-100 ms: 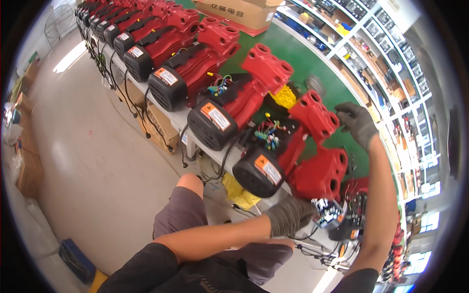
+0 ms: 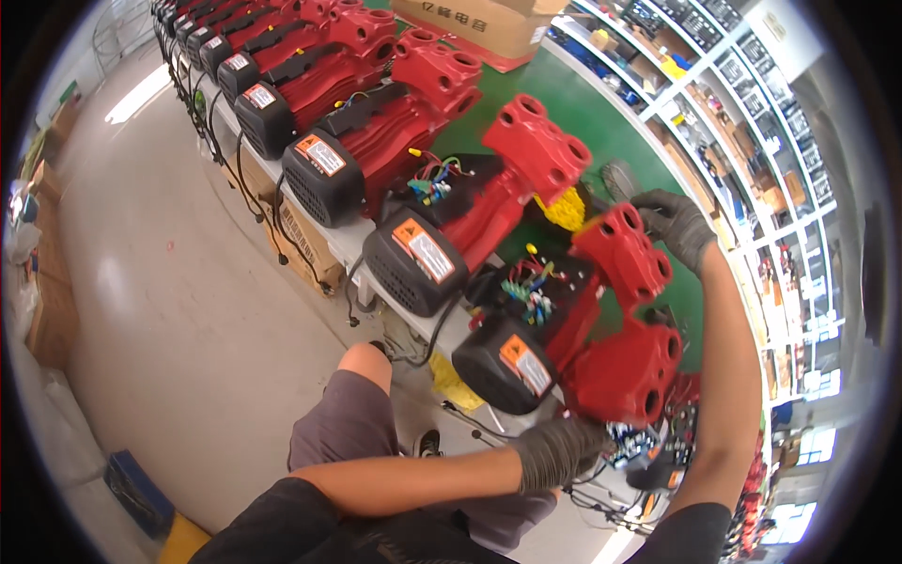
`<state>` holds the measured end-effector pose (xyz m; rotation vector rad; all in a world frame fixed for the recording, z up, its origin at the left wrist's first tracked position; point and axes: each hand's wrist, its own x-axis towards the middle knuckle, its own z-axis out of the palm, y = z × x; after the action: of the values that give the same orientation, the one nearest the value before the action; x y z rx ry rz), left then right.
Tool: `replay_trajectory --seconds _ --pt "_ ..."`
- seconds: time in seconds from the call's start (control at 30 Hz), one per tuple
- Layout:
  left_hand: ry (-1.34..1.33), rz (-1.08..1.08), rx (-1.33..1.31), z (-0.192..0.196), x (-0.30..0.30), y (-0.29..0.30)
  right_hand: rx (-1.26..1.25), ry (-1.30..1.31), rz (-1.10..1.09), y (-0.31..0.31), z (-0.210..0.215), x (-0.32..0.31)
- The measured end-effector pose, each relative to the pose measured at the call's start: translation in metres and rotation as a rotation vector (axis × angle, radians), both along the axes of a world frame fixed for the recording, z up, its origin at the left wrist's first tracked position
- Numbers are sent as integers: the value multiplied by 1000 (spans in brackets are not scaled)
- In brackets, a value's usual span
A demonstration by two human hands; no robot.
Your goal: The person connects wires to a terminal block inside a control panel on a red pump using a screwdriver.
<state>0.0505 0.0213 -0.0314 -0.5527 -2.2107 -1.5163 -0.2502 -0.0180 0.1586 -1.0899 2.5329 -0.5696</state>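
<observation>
We note the nearest red motor unit (image 2: 601,348) at the worktop (image 2: 352,240) edge, last in a row of like units (image 2: 376,160). Our gloved left hand (image 2: 556,451) grips its lower housing, supporting weight; right hand (image 2: 678,226) clasps the top casting, steadying it.

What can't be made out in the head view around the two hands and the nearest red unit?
- Left hand: whether the glove grips the nearest red unit or only rests under it; the housing hides the fingertips.
- Right hand: its palm side, hidden behind the unit's red top.
- Loose wires beside the left hand: blurred, where they end unclear.
- Shelf bins: contents too small and bent by the fisheye.
</observation>
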Motion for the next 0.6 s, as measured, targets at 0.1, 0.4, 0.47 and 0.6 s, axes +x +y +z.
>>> replay_trajectory --seconds 0.1,0.4,0.47,0.6 --pt "141 84 196 -28 -4 34 136 41 188 -46 -39 -35" --pt "-59 -194 -239 35 1 -35 471 342 470 -113 -101 -43" --pt "-102 -193 -148 27 5 -23 385 325 551 -123 -124 -64" --pt "46 7 -245 27 5 -25 230 286 627 -104 -163 -114"
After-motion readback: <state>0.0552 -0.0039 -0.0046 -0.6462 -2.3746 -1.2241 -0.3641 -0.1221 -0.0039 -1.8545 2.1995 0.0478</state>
